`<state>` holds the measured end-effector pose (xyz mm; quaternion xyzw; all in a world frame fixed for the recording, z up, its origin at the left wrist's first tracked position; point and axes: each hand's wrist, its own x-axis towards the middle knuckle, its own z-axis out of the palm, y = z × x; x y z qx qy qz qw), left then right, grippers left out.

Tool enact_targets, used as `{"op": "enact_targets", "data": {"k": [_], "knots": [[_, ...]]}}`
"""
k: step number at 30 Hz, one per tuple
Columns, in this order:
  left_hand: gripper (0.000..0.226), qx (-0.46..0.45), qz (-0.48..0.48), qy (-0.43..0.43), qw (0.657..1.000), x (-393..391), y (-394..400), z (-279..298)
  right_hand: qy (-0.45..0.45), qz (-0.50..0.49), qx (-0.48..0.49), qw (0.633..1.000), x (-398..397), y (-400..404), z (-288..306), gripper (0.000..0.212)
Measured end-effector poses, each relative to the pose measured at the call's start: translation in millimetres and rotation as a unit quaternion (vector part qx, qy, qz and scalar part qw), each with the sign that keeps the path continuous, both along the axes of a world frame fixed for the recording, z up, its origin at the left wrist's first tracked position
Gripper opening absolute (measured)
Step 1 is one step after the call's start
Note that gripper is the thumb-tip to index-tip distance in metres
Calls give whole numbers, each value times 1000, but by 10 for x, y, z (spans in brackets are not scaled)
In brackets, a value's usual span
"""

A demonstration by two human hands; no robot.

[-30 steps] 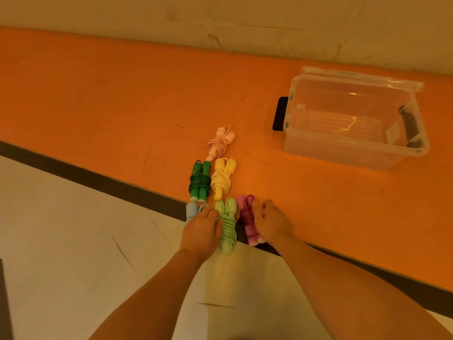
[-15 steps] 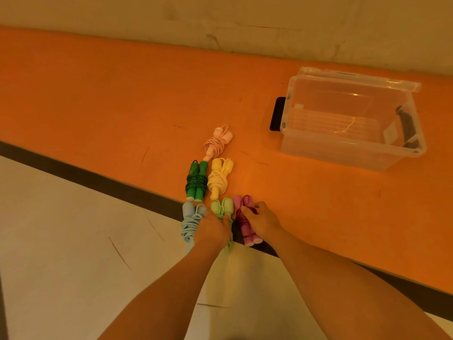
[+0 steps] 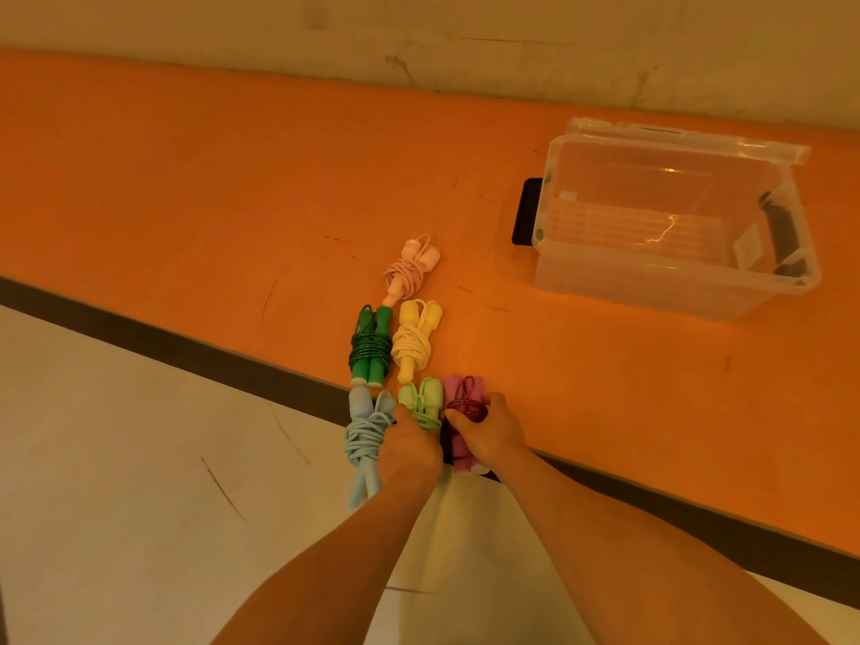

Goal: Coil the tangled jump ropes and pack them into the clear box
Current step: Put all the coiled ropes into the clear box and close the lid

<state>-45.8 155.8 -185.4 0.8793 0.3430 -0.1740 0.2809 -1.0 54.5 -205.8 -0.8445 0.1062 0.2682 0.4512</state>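
Observation:
Several coiled jump ropes lie in rows on the floor. My left hand [image 3: 409,451] grips the light green rope [image 3: 421,398], covering its lower half. My right hand [image 3: 488,432] grips the magenta rope [image 3: 460,398], whose pink handle ends stick out below the hand. A light blue rope [image 3: 365,435] lies just left of my left hand. Farther off lie a dark green rope [image 3: 370,346], a yellow rope [image 3: 414,339] and a pale pink rope [image 3: 409,267]. The clear box [image 3: 670,290] stands open and empty at the upper right.
The box's lid [image 3: 688,137] hangs open behind it, and a black handle [image 3: 526,211] sticks out at its left side. An orange mat [image 3: 186,188] runs across the floor with a dark stripe [image 3: 139,332] along its near edge. A pale wall [image 3: 419,20] rises behind.
My left hand moved right from the light blue rope onto the light green one. My right hand closed around the magenta rope.

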Motion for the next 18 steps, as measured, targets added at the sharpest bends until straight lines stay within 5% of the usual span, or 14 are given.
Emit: {"op": "enact_targets", "data": {"k": [18], "knots": [[61, -136, 129, -132, 974, 168, -212, 326, -7, -82, 76, 994, 263, -339, 414, 55]]}}
